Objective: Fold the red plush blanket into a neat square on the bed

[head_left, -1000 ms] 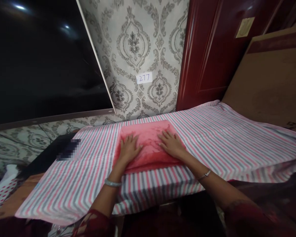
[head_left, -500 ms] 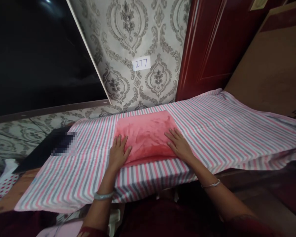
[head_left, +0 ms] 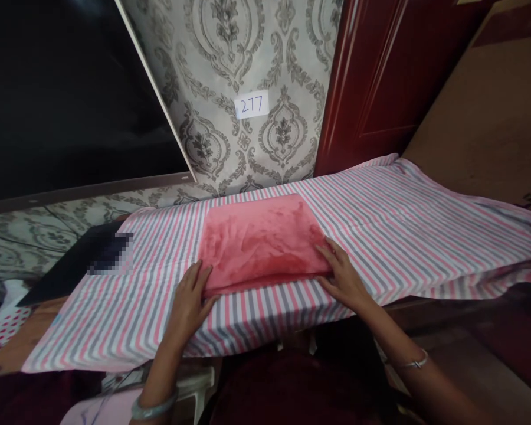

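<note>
So I've got this folded red cloth (head_left: 261, 242) sitting flat in the middle of the striped sheet (head_left: 402, 224), roughly 12 o'clock from where I'm standing. My left hand (head_left: 190, 298) is flat and open at the cloth's 7 o'clock corner, fingertips just touching the near edge, not gripping anything. My right hand (head_left: 345, 277) is the same deal at the 4 o'clock corner, palm down and open, resting against the side.

What worries me is that the fabric looks plush and thick, so the fold could spring open if I push in from the corners unevenly. The sheet underneath hangs loose over the near edge too, so any dragging could bunch the stripes up and pull the whole thing toward me. There's also a dark flat thing (head_left: 77, 265) at 9 o'clock that a shifting sheet could nudge.
</note>
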Tool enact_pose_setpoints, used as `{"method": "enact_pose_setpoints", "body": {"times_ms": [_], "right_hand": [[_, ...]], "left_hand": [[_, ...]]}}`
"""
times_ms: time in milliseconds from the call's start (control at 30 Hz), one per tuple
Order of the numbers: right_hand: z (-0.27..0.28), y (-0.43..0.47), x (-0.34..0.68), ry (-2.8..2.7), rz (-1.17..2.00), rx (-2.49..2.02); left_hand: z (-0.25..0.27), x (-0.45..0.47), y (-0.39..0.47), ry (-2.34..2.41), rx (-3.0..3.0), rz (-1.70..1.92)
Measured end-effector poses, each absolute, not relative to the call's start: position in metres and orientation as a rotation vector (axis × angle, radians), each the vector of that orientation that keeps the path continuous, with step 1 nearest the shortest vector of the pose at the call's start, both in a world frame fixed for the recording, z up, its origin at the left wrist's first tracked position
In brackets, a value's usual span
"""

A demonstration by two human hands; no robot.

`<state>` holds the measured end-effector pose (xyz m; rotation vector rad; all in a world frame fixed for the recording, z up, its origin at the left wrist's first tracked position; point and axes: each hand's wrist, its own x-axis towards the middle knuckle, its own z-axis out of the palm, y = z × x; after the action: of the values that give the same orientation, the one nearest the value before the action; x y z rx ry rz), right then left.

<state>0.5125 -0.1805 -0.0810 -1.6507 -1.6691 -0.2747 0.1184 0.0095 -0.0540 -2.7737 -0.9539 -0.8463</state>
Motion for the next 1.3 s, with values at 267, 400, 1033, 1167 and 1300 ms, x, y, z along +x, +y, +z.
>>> {"method": "enact_pose_setpoints", "body": {"times_ms": [267, 400, 1033, 1167, 1300], "right_hand": [[-0.086, -0.180, 0.512, -1.654, -0.213, -1.720], [-0.086, -0.180, 0.511, -1.640, -0.206, -1.721], [-0.086, -0.178, 0.511, -1.648, -0.218, -1.719], [-0.085, -0.175, 0.510, -1.659, -0.225, -1.745], [-0.082, -0.172, 0.510, -1.660, -0.247, -1.773]], "left_hand": [[-0.054, 0.118, 0.001, -1.056, -2.815, -0.857], [-0.057, 0.119, 0.002, -1.040, -2.815, -0.860], [-0.055, 0.121, 0.007, -1.053, -2.831, -0.941], [-0.049, 0.125, 0.005, -1.102, -2.862, -0.891], [-0.043, 0.127, 0.006, -1.109, -2.842, -0.938]]}}
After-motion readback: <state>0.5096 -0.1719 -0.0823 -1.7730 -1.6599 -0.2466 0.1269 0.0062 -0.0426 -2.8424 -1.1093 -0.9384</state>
